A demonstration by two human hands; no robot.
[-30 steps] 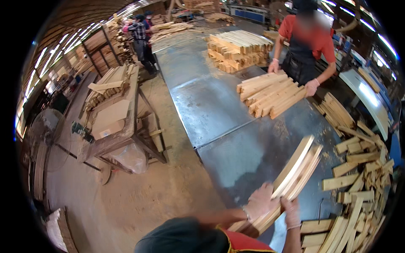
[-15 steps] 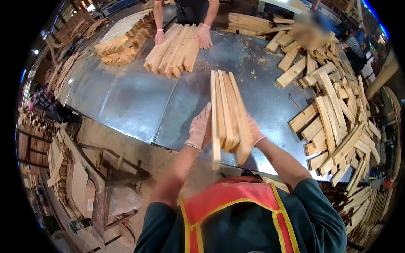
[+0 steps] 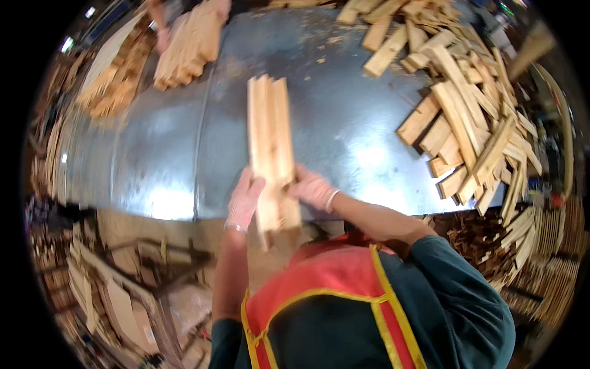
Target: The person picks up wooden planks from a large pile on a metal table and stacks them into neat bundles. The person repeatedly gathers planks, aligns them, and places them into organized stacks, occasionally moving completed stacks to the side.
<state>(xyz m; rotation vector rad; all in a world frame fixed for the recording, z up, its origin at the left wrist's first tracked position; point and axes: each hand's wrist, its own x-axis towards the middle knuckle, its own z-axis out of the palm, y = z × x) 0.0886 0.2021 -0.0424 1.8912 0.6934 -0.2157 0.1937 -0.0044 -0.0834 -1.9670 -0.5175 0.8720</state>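
Between my two gloved hands is a bundle of wooden slats (image 3: 271,135), pressed side by side and pointing away from me over the near edge of the metal table (image 3: 332,123). My left hand (image 3: 244,195) closes on the bundle's left side. On its right side, the fingers of my right hand (image 3: 312,187) are closed against the wood. The slats' far ends are nearly even; their near ends stick out past the table edge toward my red apron (image 3: 332,273).
A co-worker's gloved hand (image 3: 163,40) is beside another bundle of slats (image 3: 190,46) at the far left. Next to it lies a stepped stack of slats (image 3: 117,74). A loose heap of wooden pieces (image 3: 473,129) covers the table's right side. A wooden frame (image 3: 157,295) stands at lower left.
The bundle has turned from on edge and fanned to flatter and tighter together. In the picture it now appears further left, as do the table and the co-worker's bundle.
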